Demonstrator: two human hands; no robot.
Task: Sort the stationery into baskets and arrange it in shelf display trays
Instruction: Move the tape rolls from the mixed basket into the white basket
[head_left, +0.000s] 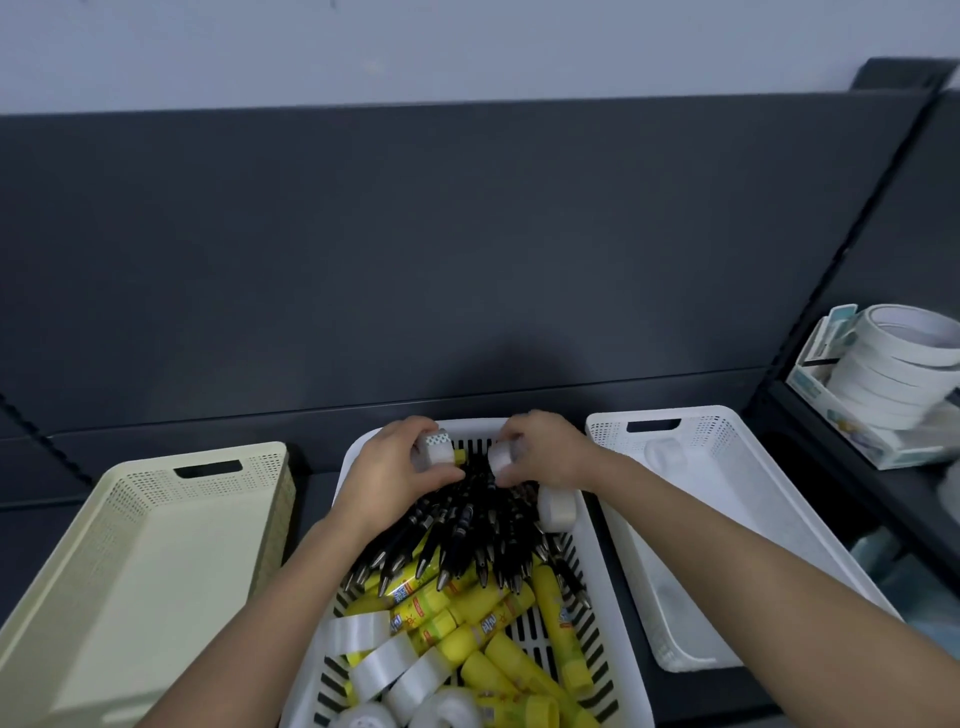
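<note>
1. A small tape roll (439, 448) is pinched by the left hand (395, 473), with the fingers curled round it.
2. A second roll (500, 458) is gripped the same way by the right hand (548, 449). The two rolls are held near each other but apart, over the far end of the middle basket (592, 561).
3. Black pens (467, 530) are heaped under both hands. Glue sticks (483, 618) lie nearer the person, and clear tape rolls (384, 660) are piled at the near left.
4. A third roll (557, 506) is seen against that basket's right wall, just beside the right wrist.
5. A cream basket (156, 571) is set to the left and a white basket (727, 467) to the right. One roll (665, 453) lies at the far end of the white basket.
6. On the shelf at far right, stacked tape rings (893, 374) are held in a display tray (810, 389).
</note>
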